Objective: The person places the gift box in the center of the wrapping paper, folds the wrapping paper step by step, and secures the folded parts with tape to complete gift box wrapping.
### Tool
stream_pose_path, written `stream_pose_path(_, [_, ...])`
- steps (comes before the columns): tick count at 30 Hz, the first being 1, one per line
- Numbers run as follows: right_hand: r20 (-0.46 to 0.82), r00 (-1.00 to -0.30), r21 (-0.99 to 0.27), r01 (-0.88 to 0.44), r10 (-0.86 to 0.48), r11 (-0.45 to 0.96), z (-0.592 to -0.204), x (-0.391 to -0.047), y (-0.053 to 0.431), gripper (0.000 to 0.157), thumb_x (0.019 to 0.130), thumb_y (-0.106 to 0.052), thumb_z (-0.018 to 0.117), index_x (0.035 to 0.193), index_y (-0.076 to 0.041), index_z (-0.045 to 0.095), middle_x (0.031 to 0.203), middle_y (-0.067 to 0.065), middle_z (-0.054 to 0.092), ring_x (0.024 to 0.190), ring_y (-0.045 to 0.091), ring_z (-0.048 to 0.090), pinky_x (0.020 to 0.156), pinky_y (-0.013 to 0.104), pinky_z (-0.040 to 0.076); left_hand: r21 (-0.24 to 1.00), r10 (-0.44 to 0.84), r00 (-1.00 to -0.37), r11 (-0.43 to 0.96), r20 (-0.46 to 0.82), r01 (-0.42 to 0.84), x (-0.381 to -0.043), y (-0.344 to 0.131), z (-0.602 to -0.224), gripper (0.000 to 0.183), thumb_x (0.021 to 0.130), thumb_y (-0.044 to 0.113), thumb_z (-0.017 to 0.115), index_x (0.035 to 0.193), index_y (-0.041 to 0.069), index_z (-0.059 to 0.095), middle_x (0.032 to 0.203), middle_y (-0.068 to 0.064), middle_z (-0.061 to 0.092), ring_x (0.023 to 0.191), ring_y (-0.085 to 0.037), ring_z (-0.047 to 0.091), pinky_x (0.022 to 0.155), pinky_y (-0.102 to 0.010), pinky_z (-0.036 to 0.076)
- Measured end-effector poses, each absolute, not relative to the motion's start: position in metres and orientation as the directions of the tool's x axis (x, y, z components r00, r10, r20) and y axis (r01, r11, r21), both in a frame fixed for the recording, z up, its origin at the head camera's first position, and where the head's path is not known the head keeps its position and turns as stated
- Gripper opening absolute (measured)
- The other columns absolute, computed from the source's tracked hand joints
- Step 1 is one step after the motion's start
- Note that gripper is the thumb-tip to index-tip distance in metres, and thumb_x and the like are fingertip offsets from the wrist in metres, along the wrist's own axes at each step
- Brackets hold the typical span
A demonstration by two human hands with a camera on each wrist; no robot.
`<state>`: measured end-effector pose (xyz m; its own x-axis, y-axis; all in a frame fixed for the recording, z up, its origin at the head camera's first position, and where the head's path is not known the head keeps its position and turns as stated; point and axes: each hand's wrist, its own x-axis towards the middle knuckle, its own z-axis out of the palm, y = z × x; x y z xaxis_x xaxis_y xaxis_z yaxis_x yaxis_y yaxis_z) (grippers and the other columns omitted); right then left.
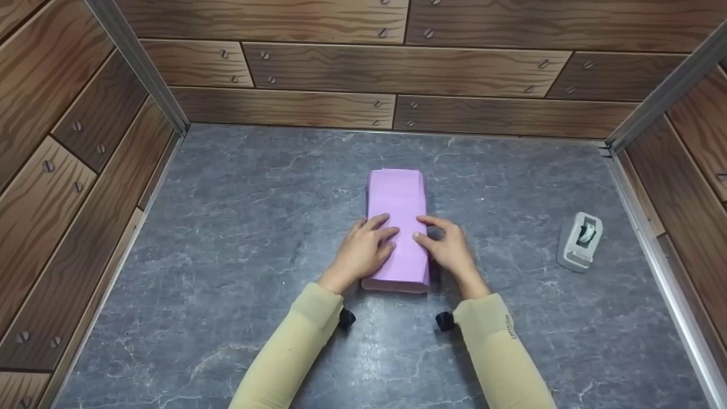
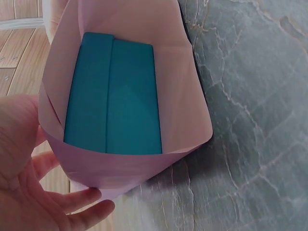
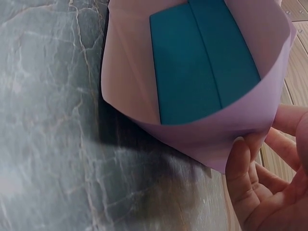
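Observation:
A sheet of purple wrapping paper point(image 1: 397, 196) is folded round a teal box point(image 2: 130, 96) into a long parcel on the tabletop. Both wrist views look into the paper's near end, which gapes past the box point(image 3: 187, 62). My left hand point(image 1: 362, 245) lies along the parcel's left side, its spread fingers point(image 2: 79, 199) resting on the top. On the opposite side, my right hand point(image 1: 452, 248) touches the top near the right edge with thumb and forefinger, slightly bent. The remaining right fingers are hidden beneath that hand in the head view.
A grey tape dispenser point(image 1: 580, 241) with a roll of tape stands on the right of the grey marbled tabletop point(image 1: 255, 187). Wood-patterned panels point(image 1: 397, 68) wall in the back and both sides. Small black devices point(image 1: 446, 321) sit at the wrists.

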<state>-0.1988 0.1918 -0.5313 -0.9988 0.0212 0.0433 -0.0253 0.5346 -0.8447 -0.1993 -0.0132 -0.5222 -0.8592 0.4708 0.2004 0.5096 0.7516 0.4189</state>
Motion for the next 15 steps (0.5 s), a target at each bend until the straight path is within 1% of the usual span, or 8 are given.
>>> stream_pose_path(8, [0.057,-0.998,-0.838,-0.035,0.023,0.545,-0.5329,-0.1964,0.1908,0.037,0.080,-0.021,0.070,0.116,-0.015,0.063,0.119,0.011,0.056,0.115,0.026,0.047,0.098,0.040,0.033,0.441,0.449,-0.881,0.767,0.150,0.466,-0.1991,-0.0127,-0.5190,0.034,0.088,0.032,0.057,0.120,0.024,0.061,0.137,-0.001,0.042,0.119,-0.038,0.040,0.097,-0.051,0.032])
stream_pose_path(10, [0.065,-0.998,-0.832,-0.043,0.021,0.553,-0.5328,-0.1961,0.1905,0.037,0.080,-0.021,0.069,0.116,-0.015,0.063,0.119,0.011,0.056,0.115,0.026,0.047,0.098,0.040,0.033,0.444,0.447,-0.883,0.768,0.143,0.461,-0.1990,-0.0125,-0.5184,0.034,0.088,0.032,0.057,0.120,0.024,0.061,0.137,-0.001,0.042,0.119,-0.037,0.041,0.097,-0.051,0.032])
stream_pose_path(13, [0.074,-0.997,-0.817,-0.056,0.007,0.574,-0.5323,-0.1953,0.1908,0.037,0.081,-0.022,0.069,0.117,-0.016,0.063,0.120,0.011,0.056,0.115,0.027,0.047,0.096,0.042,0.035,0.449,0.447,-0.884,0.767,0.139,0.459,-0.1993,-0.0124,-0.5182,0.034,0.088,0.032,0.057,0.120,0.024,0.061,0.137,-0.001,0.042,0.119,-0.033,0.043,0.097,-0.049,0.033])
stream_pose_path(15, [0.075,-0.997,-0.814,-0.066,-0.009,0.578,-0.5319,-0.1944,0.1919,0.038,0.082,-0.022,0.068,0.118,-0.016,0.062,0.120,0.011,0.055,0.112,0.027,0.049,0.093,0.042,0.039,0.449,0.448,-0.883,0.766,0.138,0.459,-0.1993,-0.0121,-0.5183,0.034,0.087,0.032,0.057,0.120,0.024,0.061,0.137,-0.001,0.042,0.118,-0.032,0.044,0.095,-0.048,0.035])
